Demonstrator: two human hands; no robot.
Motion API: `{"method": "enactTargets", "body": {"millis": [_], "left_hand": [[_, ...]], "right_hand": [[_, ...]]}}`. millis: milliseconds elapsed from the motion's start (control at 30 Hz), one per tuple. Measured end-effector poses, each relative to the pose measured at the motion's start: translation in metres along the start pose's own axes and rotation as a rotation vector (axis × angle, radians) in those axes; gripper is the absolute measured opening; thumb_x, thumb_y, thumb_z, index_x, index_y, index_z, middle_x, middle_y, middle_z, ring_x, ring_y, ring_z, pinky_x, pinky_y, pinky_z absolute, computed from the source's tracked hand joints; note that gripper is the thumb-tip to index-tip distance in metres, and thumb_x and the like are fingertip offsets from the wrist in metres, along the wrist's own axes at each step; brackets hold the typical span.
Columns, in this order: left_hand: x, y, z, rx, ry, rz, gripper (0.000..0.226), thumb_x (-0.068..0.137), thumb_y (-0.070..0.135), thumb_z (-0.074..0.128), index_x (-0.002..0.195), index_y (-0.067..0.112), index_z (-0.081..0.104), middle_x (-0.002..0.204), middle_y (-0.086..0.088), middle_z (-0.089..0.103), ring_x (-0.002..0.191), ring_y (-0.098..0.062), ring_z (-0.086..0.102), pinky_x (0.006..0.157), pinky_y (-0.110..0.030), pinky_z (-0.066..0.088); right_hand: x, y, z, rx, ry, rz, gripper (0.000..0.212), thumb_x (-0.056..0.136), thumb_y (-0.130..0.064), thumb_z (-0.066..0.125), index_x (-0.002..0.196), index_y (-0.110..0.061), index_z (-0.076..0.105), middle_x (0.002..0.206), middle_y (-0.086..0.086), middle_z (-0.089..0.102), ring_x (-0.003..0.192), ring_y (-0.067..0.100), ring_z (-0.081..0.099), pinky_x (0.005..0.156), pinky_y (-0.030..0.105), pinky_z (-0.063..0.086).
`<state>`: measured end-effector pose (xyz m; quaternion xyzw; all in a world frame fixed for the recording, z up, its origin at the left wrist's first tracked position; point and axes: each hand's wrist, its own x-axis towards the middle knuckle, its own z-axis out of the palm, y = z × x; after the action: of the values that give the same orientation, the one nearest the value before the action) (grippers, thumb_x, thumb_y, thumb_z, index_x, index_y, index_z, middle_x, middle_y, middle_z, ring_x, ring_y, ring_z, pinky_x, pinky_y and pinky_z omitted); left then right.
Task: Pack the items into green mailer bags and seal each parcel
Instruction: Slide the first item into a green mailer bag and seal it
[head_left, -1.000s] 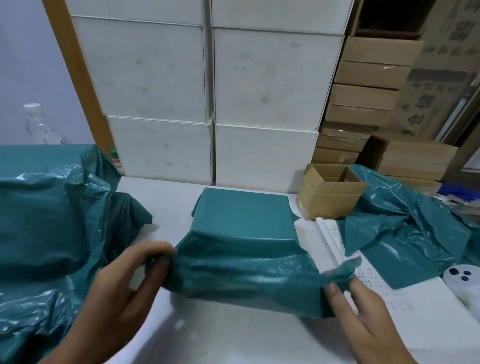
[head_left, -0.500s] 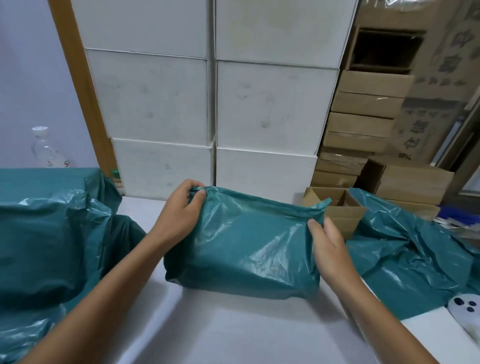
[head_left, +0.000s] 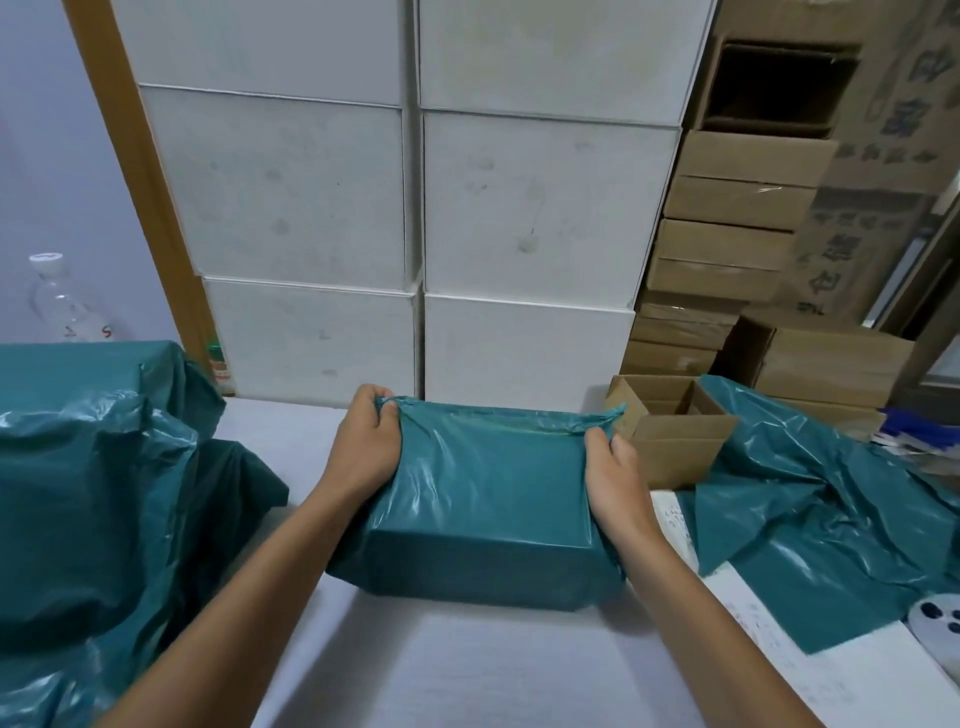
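Right now your left hand (head_left: 366, 449) is closed in a pinch on the far left corner of the green mailer bag (head_left: 485, 504), the plastic bunched between thumb and fingers. Your right hand (head_left: 615, 480) grips the far right corner the same way, fingers curled over the film and the palm lying along that side of the parcel. Between your hands the bag's top is pulled taut across a box-shaped load, and the near face of the parcel stands square on the white table (head_left: 467, 670).

Just beyond your right hand sits an open cardboard box (head_left: 675, 441), touching or nearly touching the bag's corner. Further out on that side, loose green mailers (head_left: 810, 509) lie crumpled over the table. Well off from your left hand, a heap of green packed bags (head_left: 88, 493) fills that edge. Beyond both hands, white cartons (head_left: 415, 218) are stacked against the wall, with brown cartons (head_left: 727, 228) piled beside them.
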<state>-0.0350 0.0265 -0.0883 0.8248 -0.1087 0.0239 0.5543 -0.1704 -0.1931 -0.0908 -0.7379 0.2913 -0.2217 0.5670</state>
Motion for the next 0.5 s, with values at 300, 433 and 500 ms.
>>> {"method": "enactTargets", "body": {"millis": [300,433,500], "left_hand": [[-0.002,-0.010,-0.008,-0.041,-0.026,-0.133,0.004,0.105,0.022,0.051,0.108,0.023,0.054,0.106,-0.010,0.065,0.085,-0.025,0.062,0.076,-0.040,0.052],[-0.005,-0.011,-0.014,0.115,0.076,0.065,0.019,0.099,0.009,0.060,0.113,0.023,0.057,0.118,-0.001,0.061,0.102,-0.021,0.059,0.086,-0.035,0.045],[-0.007,-0.004,-0.020,0.245,0.140,0.276,0.030,0.096,0.000,0.059,0.109,0.026,0.064,0.118,0.007,0.063,0.106,-0.020,0.058,0.092,-0.036,0.046]], "right_hand": [[0.004,0.004,0.003,0.064,-0.030,0.152,0.028,0.094,-0.032,0.061,0.075,-0.018,0.044,0.079,0.007,0.043,0.075,0.021,0.043,0.070,0.037,0.030],[0.003,0.002,0.002,0.040,-0.028,0.181,0.028,0.097,-0.033,0.059,0.078,-0.016,0.048,0.081,0.009,0.049,0.077,0.022,0.049,0.069,0.036,0.032],[0.003,0.002,0.003,0.039,-0.028,0.170,0.028,0.097,-0.035,0.059,0.080,-0.016,0.048,0.081,0.008,0.049,0.077,0.022,0.049,0.069,0.036,0.033]]}}
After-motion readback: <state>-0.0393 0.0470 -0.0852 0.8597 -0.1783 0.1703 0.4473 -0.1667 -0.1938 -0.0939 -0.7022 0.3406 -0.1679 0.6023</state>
